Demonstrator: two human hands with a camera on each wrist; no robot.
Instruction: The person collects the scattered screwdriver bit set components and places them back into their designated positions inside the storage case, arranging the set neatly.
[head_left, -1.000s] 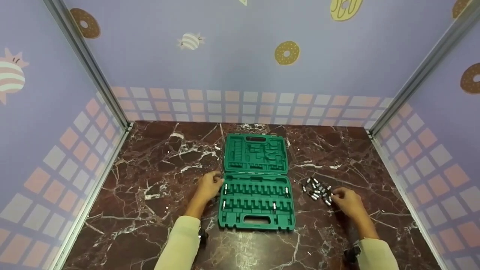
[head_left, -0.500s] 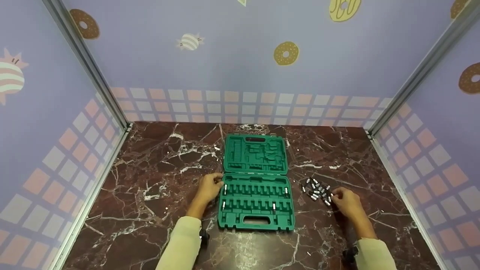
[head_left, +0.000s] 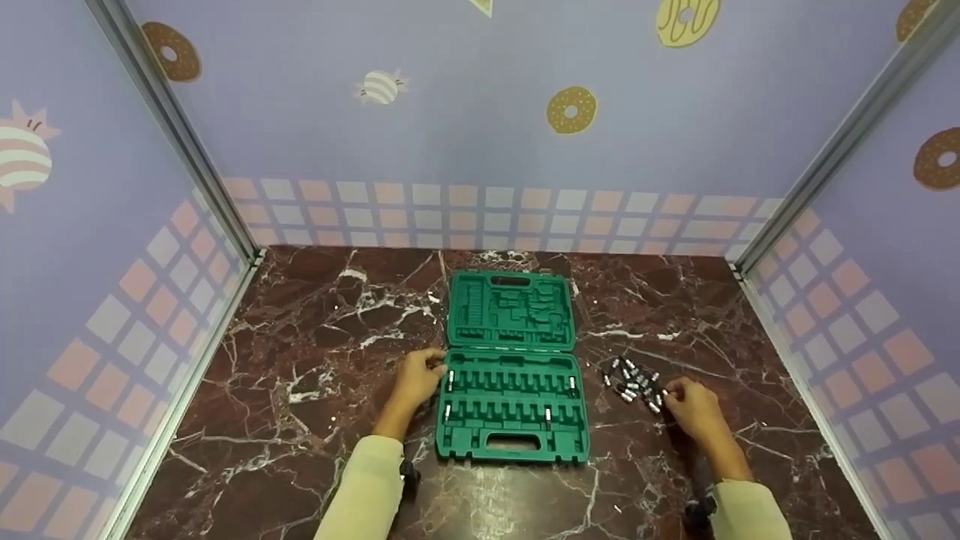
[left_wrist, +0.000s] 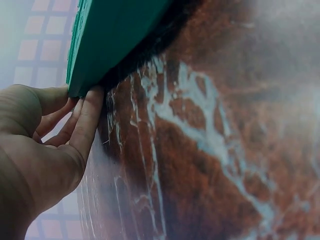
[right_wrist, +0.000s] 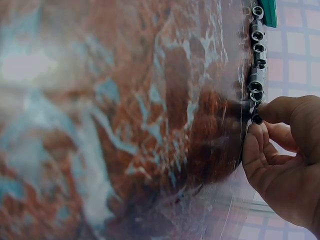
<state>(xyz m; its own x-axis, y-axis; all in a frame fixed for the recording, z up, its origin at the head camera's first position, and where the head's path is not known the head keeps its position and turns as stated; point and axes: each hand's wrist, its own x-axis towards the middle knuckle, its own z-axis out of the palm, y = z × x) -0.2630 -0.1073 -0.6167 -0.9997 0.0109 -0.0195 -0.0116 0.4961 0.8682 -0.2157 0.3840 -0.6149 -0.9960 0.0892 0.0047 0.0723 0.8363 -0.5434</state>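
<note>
A green tool case lies open mid-table, its lid (head_left: 512,311) flat behind the base (head_left: 512,411). A few metal bits sit in the base's slots. My left hand (head_left: 421,375) rests against the base's left side. In the left wrist view its fingertips (left_wrist: 92,97) touch the case corner (left_wrist: 100,45), fingers fairly straight. Right of the case lies a heap of small metal sockets (head_left: 634,381). My right hand (head_left: 686,401) is at the heap's near end. In the right wrist view my right hand (right_wrist: 260,122) pinches one socket (right_wrist: 256,118) between thumb and forefinger, beside a row of sockets (right_wrist: 256,50).
The table (head_left: 315,352) is dark red marble with white veins. Lilac walls close it in on the left, back and right, with metal posts (head_left: 780,217) at the two back corners. Pale sleeves cover both forearms.
Both hands stay where they were, the left at the case and the right at the sockets. Only the view shifts slightly.
</note>
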